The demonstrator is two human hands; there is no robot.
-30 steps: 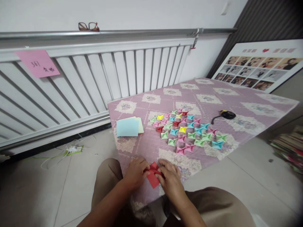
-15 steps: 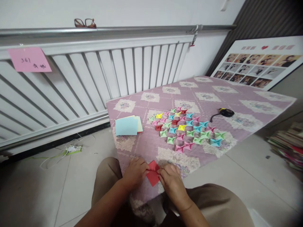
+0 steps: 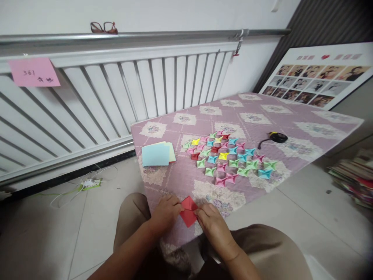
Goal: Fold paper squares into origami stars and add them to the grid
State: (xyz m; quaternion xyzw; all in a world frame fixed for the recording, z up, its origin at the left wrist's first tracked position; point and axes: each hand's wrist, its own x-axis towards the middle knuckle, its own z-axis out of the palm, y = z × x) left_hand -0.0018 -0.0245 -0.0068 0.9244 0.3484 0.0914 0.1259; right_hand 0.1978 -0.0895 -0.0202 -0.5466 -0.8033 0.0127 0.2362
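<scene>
A small red origami paper (image 3: pixel 189 217), folded to a diamond with a crease across its middle, lies at the near end of the table. My left hand (image 3: pixel 167 212) grips its left corner between bent fingers. On the opposite corner, the thumb and fingertips of my right hand (image 3: pixel 210 217) are closed. Beyond my hands stand several folded paper pieces (image 3: pixel 223 156) in green, pink, blue, yellow and red, grouped in rows. To the left sits a stack of paper sheets (image 3: pixel 155 155), light blue on top with pale yellow and red edges showing.
A black tape measure (image 3: pixel 278 137) rests at the right of the purple flowered tablecloth (image 3: pixel 171 179). Behind the table is a white radiator (image 3: pixel 157 83), with glasses (image 3: pixel 104 27) on the pipe above. A power strip (image 3: pixel 91 184) lies on the floor, and stacked papers (image 3: pixel 352 181) stand at right.
Both hands keep hold of the red paper's side corners. The fingers have shifted slightly, and the fold across the middle looks flatter. The view has moved a little.
</scene>
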